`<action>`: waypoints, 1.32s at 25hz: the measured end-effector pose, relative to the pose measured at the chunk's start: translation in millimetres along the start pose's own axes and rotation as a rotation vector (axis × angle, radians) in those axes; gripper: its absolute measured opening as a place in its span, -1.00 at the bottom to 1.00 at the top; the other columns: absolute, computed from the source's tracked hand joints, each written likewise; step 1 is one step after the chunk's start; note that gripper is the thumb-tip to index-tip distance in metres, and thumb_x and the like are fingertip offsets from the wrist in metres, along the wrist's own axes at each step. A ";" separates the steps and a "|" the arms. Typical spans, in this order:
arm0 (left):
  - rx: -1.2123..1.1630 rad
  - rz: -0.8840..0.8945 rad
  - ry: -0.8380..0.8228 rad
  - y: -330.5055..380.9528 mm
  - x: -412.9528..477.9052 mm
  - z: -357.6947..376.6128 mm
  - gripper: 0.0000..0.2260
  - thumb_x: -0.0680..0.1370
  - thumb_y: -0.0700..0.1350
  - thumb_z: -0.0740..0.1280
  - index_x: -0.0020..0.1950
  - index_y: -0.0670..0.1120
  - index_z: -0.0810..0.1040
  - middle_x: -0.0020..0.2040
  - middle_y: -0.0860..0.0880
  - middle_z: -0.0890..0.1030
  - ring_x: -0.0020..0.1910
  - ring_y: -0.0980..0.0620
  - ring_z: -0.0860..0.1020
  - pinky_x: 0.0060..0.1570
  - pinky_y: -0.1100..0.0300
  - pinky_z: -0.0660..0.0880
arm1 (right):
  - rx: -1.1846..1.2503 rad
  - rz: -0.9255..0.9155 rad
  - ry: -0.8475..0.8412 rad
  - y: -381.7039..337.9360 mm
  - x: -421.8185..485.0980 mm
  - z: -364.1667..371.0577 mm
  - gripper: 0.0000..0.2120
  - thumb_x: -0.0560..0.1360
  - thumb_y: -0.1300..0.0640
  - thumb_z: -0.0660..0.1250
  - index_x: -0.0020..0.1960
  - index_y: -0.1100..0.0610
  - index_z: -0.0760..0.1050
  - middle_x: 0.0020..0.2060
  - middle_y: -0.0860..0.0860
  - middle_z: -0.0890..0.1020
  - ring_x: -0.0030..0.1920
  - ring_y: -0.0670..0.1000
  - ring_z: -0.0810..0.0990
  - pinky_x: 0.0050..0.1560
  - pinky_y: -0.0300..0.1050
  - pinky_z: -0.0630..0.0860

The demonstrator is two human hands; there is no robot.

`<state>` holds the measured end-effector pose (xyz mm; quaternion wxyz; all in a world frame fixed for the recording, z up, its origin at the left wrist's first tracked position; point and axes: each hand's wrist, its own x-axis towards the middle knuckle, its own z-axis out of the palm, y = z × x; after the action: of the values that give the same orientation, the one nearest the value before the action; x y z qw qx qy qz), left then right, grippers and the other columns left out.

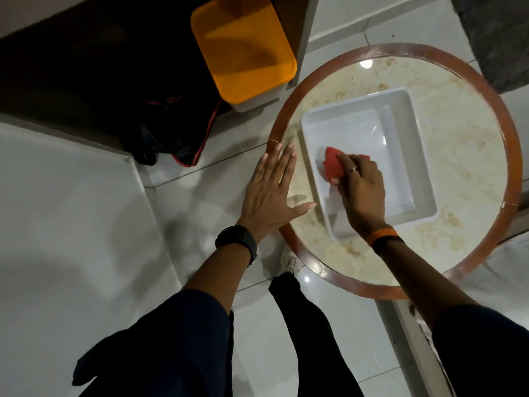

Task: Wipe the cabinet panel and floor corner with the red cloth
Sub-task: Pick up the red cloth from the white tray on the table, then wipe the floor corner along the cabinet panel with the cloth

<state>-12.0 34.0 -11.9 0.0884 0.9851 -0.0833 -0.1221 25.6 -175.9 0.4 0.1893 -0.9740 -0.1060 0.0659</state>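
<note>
The red cloth [332, 163] lies bunched inside a white plastic tub [400, 130] that sits on a round marble-topped table with a wooden rim [506, 133]. My right hand [362, 190] reaches into the tub and grips the cloth, fingers curled over it. My left hand [270, 193] is flat, fingers spread, resting at the table's left rim and holding nothing. The dark cabinet panel [305, 30] stands at the top, left of the table, above the tiled floor corner [257, 116].
A container with an orange lid [243, 47] stands in the dark cabinet recess. A dark bag with red trim [177, 136] lies on the floor beside it. A white surface [65, 210] fills the left. A grey mat [498, 38] lies top right. My legs are below.
</note>
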 end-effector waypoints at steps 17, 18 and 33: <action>0.598 -0.284 -0.823 -356.9 -238.7 228.6 0.11 0.51 0.53 0.09 0.68 -0.25 -0.22 0.69 -0.22 -0.21 0.69 -0.18 -0.21 0.64 -0.15 -0.24 | 0.853 0.337 -0.638 -270.3 -102.8 477.1 -0.46 0.58 0.10 0.46 0.51 0.15 0.42 0.33 0.18 0.61 0.32 0.22 0.60 0.39 0.22 0.53; 0.677 -0.274 -0.872 -372.8 -233.1 244.5 0.11 0.51 0.54 0.06 0.68 -0.26 -0.24 0.68 -0.24 -0.22 0.69 -0.20 -0.22 0.64 -0.16 -0.24 | 0.892 0.383 -0.666 -281.0 -97.1 509.7 -0.45 0.59 0.10 0.46 0.52 0.13 0.40 0.35 0.17 0.61 0.32 0.25 0.61 0.38 0.26 0.54; 0.930 -0.314 -1.011 -444.6 -160.9 313.5 0.02 0.57 0.50 -0.04 0.67 -0.30 -0.19 0.68 -0.31 -0.15 0.68 -0.27 -0.15 0.64 -0.15 -0.21 | 1.016 0.435 -0.761 -361.0 -45.3 658.6 -0.44 0.66 -0.23 0.16 0.61 -0.07 0.28 0.46 0.06 0.56 0.41 0.10 0.54 0.38 -0.07 0.37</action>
<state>-182.6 447.1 -361.4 -0.4101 0.7435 -0.0147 -0.5280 -194.8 374.3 -463.2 0.5559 -0.6720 0.0774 0.4831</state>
